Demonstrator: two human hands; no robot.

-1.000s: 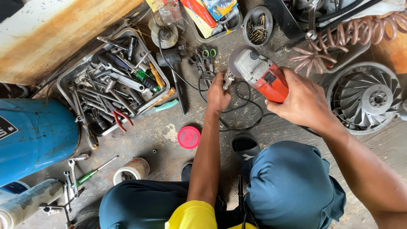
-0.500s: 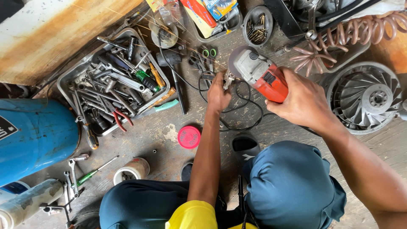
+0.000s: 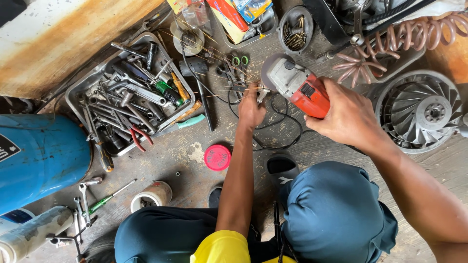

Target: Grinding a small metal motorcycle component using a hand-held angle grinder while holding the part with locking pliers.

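At the far left I see a blue tank (image 3: 36,158) lying beside a metal tray (image 3: 73,95) heaped with wrenches and pliers, and a small red lid (image 3: 217,157) sits on the wooden floor nearer the middle. My left hand (image 3: 251,108) reaches forward, its fingers pinched on a small metal piece (image 3: 262,93) held against the grinder's disc end. My right hand (image 3: 348,117) is wrapped around the red body of the grinder (image 3: 297,85), which lies over its black cord, with a finned metal wheel (image 3: 421,112) at the far right.

Repair workshop; tool tray (image 3: 78,95), angle grinder (image 3: 298,86), fan wheel (image 3: 419,112)
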